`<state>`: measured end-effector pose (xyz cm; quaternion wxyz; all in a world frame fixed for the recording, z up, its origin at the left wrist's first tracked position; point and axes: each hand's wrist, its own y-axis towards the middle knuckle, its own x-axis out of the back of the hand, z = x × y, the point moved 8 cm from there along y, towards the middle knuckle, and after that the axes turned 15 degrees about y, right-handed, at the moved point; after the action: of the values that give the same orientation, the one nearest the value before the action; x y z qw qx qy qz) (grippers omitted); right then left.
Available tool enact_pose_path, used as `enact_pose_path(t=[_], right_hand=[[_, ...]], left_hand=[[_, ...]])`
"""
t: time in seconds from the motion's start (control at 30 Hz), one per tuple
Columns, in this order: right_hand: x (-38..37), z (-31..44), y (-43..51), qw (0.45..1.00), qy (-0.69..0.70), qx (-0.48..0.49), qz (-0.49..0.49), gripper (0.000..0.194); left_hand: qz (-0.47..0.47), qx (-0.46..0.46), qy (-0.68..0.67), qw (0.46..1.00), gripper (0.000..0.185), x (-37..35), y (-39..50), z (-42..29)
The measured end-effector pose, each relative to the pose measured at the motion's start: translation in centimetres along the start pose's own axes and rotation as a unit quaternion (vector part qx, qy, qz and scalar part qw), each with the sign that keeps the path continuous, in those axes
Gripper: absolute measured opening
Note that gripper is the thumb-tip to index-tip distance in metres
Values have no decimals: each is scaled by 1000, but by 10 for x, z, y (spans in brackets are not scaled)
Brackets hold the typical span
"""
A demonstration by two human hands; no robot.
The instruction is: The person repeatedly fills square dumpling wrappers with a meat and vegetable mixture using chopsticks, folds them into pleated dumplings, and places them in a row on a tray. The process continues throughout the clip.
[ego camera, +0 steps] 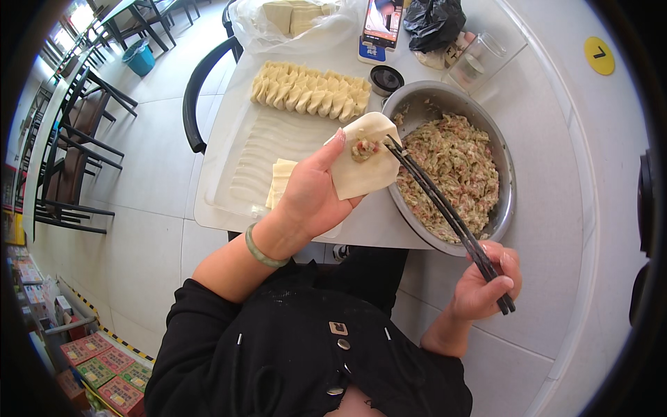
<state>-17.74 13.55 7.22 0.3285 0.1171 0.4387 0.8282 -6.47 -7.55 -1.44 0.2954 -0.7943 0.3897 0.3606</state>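
My left hand (318, 193) holds a dough wrapper (351, 177) across palm and fingers, thumb on its edge. A small lump of filling (365, 149) lies on the wrapper. In my right hand (487, 281) is a pair of black chopsticks (448, 213), their tips at the wrapper's right edge. Beyond the wrapper, to the right, a steel bowl (506, 208) holds chopped filling (453, 167). Rows of folded dumplings (312, 89) fill the far part of a translucent tray (221, 177). More flat wrappers (281, 174) lie in its near part, partly hidden by my left hand.
At the table's far side are a plastic bag (250, 26) with stacked wrappers, a propped phone (382, 23), a black lid (386, 79), a black plastic bag (435, 23) and a clear jar (474, 62). A black chair (193, 99) touches the left side.
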Motion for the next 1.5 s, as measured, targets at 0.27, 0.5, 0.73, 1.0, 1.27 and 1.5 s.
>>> enact_pose_path(t=[0.27,0.5,0.73,1.0,1.27,1.5], right_hand=[[19,1,0,999,-5,-8,-43,40],[48,-21,4,946,-167,-279,5,32],[70,26,16,989,-78,-104,-67,32],[23,-5,22,982,68,-162,-69,36],[14,-1,25,990,42,-121,-64,34],[34,-14,13,981,58,-144,-116,35]], left_hand=[[6,3,24,1000,45,5,1,0],[11,14,20,1000,51,6,-1,-2],[10,28,39,999,50,-1,-1,3],[27,14,152,988,48,-13,-9,7],[-6,43,126,991,48,2,-5,18],[47,47,44,997,48,-11,-8,14]])
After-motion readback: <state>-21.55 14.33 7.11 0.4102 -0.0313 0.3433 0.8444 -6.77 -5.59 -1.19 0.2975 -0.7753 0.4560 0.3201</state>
